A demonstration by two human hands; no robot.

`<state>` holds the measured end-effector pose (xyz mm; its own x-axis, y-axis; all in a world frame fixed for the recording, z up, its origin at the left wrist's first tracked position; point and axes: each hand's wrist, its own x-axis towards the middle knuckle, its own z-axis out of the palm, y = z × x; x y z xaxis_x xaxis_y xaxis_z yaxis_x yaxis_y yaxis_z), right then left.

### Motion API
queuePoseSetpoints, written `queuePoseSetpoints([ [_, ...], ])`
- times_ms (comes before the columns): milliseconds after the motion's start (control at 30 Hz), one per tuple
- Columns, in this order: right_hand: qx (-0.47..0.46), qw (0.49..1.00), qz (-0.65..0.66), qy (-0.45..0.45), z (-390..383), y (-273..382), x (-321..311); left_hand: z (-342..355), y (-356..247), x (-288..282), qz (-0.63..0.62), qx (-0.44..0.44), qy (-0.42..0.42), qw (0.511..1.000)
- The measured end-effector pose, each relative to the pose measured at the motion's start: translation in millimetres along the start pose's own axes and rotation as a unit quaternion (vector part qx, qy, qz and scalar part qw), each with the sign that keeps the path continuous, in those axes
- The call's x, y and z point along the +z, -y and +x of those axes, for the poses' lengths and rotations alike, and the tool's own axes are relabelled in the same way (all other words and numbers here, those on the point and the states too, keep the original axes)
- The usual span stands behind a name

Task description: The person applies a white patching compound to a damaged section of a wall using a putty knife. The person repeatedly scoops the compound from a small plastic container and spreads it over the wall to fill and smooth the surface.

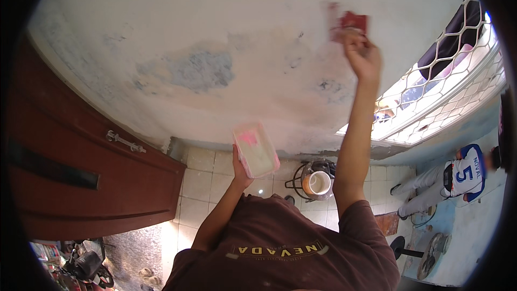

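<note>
My right hand (362,56) is raised high at the right, pinching a red putty scraper (353,21) at the wall (269,5). The scraper is smeared by motion, so whether its edge touches the plaster is unclear. Lower down, my left hand (240,168) holds a shallow rectangular plastic tub (256,150) from its left side. Pale putty coats the inside of the tub, with a pink patch near its far end. Bluish-grey bare patches (202,70) and dark marks show on the wall between pinkish-white smears.
A white bucket (320,182) stands on a dark round stool (295,184) near the wall's foot. On the left is a brown door (81,145) with a bolt. At right are a grilled window (431,86), a person in a white-and-blue shirt (467,173) and a pedestal fan (431,256).
</note>
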<state>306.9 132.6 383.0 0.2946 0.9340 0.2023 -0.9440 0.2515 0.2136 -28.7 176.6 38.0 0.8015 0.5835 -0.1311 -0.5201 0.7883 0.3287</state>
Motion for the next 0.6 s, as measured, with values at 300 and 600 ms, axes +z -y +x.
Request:
queuePoseSetpoints([
  [300,-0.024,0.985,-0.159,-0.07,-36.8,-84.1,-107.0,-0.3,1.1,-18.9,0.006,0.054,-0.038,0.998],
  [600,0.064,0.997,-0.022,-0.044,30.3,-26.9,-74.5,8.2,8.0,-11.8,-0.008,0.017,-0.003,1.0],
])
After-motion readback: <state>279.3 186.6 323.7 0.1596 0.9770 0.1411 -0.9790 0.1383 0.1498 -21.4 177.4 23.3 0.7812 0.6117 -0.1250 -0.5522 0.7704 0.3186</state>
